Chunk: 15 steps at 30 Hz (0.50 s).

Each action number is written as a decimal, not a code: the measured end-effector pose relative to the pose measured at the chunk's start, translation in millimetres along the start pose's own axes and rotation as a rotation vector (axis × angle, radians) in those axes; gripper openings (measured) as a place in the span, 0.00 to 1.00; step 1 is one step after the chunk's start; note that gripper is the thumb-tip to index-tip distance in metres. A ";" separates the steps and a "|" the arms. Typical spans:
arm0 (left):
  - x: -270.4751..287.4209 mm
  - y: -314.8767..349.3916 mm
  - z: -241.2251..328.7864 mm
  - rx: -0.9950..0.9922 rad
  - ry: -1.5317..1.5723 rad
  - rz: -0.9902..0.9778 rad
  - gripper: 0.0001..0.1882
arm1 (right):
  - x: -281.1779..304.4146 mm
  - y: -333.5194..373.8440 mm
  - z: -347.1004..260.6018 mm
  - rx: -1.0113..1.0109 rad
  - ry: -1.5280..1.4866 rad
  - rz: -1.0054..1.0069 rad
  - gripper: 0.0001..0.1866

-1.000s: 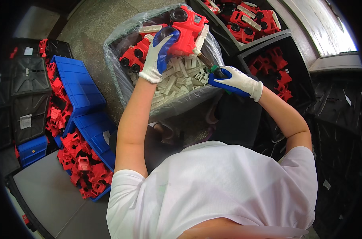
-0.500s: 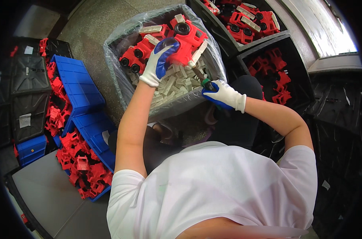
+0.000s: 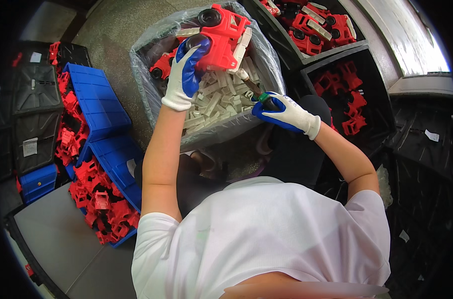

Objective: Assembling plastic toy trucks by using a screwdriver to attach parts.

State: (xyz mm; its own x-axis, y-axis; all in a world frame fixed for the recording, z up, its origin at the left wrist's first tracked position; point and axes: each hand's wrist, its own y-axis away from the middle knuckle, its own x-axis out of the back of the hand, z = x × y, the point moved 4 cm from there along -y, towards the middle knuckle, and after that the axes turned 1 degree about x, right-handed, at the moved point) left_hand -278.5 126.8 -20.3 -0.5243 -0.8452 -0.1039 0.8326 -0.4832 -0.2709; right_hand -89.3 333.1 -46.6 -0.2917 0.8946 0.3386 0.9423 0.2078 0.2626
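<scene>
My left hand (image 3: 181,79), in a white glove with blue palm, grips a red toy truck (image 3: 221,45) by its near black wheel and side. The truck is tilted, held above a box (image 3: 142,74) lined with clear plastic. A long white part (image 3: 243,46) runs along the truck's right side. In my right hand (image 3: 291,115), gloved alike, is a screwdriver (image 3: 268,102) with a green and black handle. Its shaft points up and left to the truck's lower right corner; I cannot tell whether the tip touches. Below lie many loose white pieces (image 3: 219,102) and another red truck (image 3: 162,65).
Black crates at the right hold red trucks (image 3: 310,32) and red bodies (image 3: 353,102). Blue bins (image 3: 104,107) with red parts (image 3: 104,202) stand at my left. Stacked black crates (image 3: 36,92) are further left; a grey panel (image 3: 52,234) lies at the lower left.
The held truck has moved up and left with my left hand. My right hand and the screwdriver have shifted slightly right, and more white pieces show below.
</scene>
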 end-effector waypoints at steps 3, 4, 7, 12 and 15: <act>-11.3 3.8 18.8 -0.128 -0.199 -0.035 0.13 | -2.0 1.5 -1.6 0.029 0.007 -0.006 0.27; -12.7 4.2 21.4 -0.129 -0.199 -0.034 0.13 | -2.6 2.1 -1.4 0.074 0.043 0.008 0.27; -16.6 5.5 30.5 -0.142 -0.229 -0.026 0.13 | -0.4 9.7 -14.5 0.081 0.093 0.053 0.27; -29.8 7.0 50.4 0.049 -0.010 0.046 0.17 | 1.8 22.2 -29.6 0.083 0.231 0.178 0.28; -24.0 6.0 50.3 -0.363 -0.469 -0.050 0.19 | -1.3 30.4 -41.2 0.199 0.191 0.322 0.24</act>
State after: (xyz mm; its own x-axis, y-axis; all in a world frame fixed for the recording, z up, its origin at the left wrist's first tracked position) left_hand -251.9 132.7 28.7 -0.3577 -0.8739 0.3292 0.6513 -0.4861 -0.5827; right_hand -67.1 322.0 -1.9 0.0154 0.8407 0.5413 0.9982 0.0183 -0.0569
